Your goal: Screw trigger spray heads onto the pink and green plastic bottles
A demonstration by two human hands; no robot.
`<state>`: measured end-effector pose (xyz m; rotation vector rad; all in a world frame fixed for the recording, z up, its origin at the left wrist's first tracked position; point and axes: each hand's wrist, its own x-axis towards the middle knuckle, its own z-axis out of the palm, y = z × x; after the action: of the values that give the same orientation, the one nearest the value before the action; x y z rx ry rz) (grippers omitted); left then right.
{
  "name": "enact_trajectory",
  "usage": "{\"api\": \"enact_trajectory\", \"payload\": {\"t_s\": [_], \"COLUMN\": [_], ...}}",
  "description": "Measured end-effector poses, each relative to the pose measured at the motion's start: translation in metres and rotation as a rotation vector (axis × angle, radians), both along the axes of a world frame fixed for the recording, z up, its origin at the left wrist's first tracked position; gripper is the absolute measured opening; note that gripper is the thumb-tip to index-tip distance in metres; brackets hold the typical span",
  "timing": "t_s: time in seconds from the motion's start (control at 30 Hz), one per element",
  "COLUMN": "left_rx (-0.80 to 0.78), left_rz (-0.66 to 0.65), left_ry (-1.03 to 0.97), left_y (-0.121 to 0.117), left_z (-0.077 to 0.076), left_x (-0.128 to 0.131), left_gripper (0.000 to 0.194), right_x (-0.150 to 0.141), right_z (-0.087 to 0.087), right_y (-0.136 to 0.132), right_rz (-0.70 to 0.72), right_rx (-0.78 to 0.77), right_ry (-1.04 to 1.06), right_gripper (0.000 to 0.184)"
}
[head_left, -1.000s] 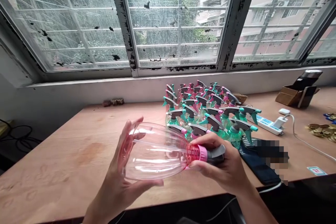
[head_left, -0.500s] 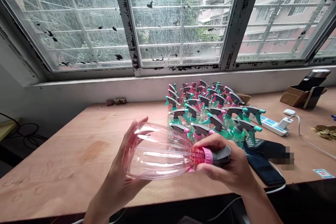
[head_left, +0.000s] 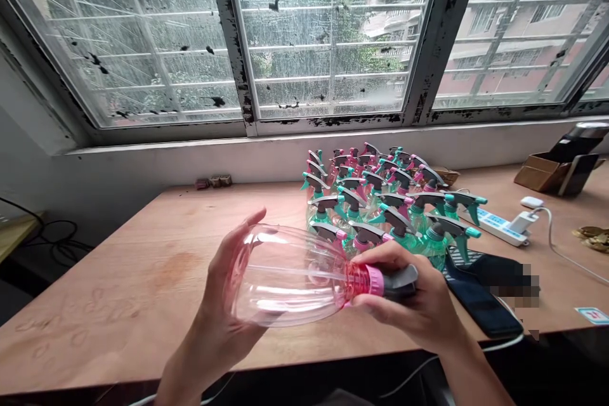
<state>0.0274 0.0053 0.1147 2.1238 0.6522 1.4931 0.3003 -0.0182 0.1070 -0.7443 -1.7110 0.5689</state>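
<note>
A clear pink spray bottle lies sideways in the air between my hands, above the front of the table. Its base rests in my left hand, whose fingers and thumb wrap round the wide end. At the neck, my right hand grips the pink collar between thumb and fingers. The dark grey spray head pokes out toward my right palm, partly hidden by that hand. Just behind stand several upright spray bottles, green and pink, with grey trigger tops.
The wooden table runs under a barred window. On the right lie a dark phone, a white power strip with a plugged-in charger, and a cardboard box. Small blocks sit by the wall.
The view has shifted slightly, so the background sits a little to the right. Both hands keep their hold on the spray bottle, which has barely moved.
</note>
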Motion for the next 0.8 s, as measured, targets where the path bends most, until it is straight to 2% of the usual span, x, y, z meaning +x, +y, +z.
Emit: {"api": "enact_trajectory", "payload": {"t_s": [0.07,0.13,0.23,0.37,0.5,0.57,0.8], "left_rx": [0.0,0.001,-0.025,0.011,0.061,0.062,-0.027], "left_rz": [-0.004,-0.006,0.017,0.043,0.022,0.014,0.028], "left_ry": [0.01,0.011,0.009,0.045,0.008,-0.019,-0.031], "left_y": [-0.0003,-0.0005,-0.0009,-0.0009,0.0008,0.0014,-0.004], "left_z": [-0.0001,0.0002,0.0007,0.0003,0.0001,0.0003,0.0026], "left_x": [-0.0004,0.0,0.0019,0.0036,0.0043,0.0049,0.0035], "left_gripper": [0.116,0.122,0.112,0.115,0.096,0.092,0.114], "right_x": [-0.0017,-0.0032,-0.0041,-0.0038,-0.0052,-0.0063,-0.0053], "right_z": [-0.0002,-0.0004,-0.0006,-0.0008,-0.0016,-0.0021,-0.0014], "right_y": [-0.0002,0.0002,0.001,0.0016,0.0016,0.0016,0.0008], "right_rz": [0.008,0.017,0.018,0.019,0.019,0.022,0.04], "right_rx": [0.002,-0.005,-0.029,-0.044,-0.045,-0.044,-0.034], "right_ry": [-0.001,0.006,0.031,0.073,0.086,0.083,0.078], "right_gripper": [0.029,0.028,0.027,0.026,0.027,0.027,0.029]}}
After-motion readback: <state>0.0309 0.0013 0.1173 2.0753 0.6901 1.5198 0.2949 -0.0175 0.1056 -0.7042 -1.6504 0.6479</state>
